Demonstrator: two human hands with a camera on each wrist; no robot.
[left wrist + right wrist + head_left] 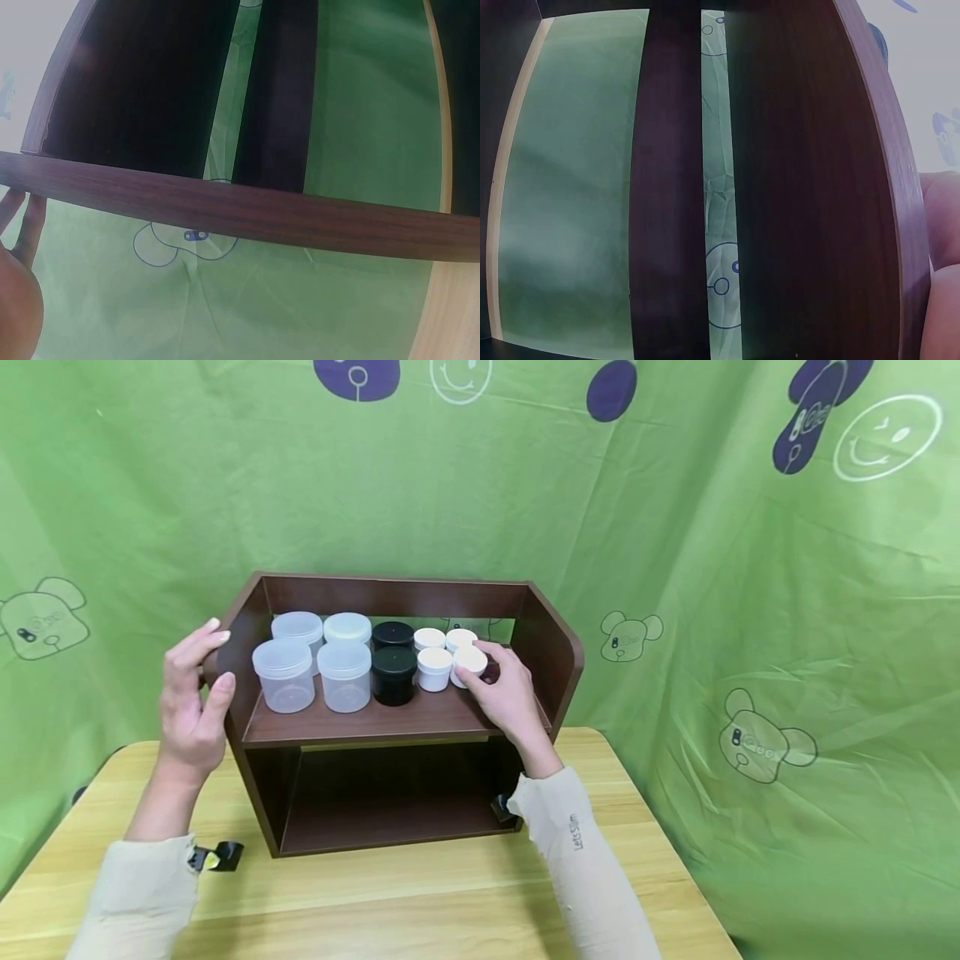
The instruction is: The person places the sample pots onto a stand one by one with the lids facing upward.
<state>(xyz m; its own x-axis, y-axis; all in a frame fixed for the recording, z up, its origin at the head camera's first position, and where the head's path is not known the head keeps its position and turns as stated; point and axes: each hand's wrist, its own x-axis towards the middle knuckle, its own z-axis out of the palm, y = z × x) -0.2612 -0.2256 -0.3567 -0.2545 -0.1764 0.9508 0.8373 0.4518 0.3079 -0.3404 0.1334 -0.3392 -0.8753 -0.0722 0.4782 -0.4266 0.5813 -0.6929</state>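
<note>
My right hand (pixel 507 692) pinches the front right small white jar (pixel 469 657) between thumb and fingers on the upper board of a dark brown wooden shelf (pixel 360 724). To its left stands another small white jar (pixel 434 669), with two more (pixel 430 639) behind. Beyond these are two black-lidded jars (pixel 393 678), one behind the other, then several larger translucent jars (pixel 345 681). My left hand (pixel 187 697) touches the left side panel (pixel 238 681) with its fingers extended. In the left wrist view, fingers (pixel 31 225) meet the panel's edge.
The two-tier shelf stands on a light wooden table (pixel 360 902), its lower compartment (pixel 397 793) open at the front. A raised back rail (pixel 390 597) and a right side panel (pixel 551 668) border the upper board. Green patterned cloth (pixel 712 568) hangs behind and to the right.
</note>
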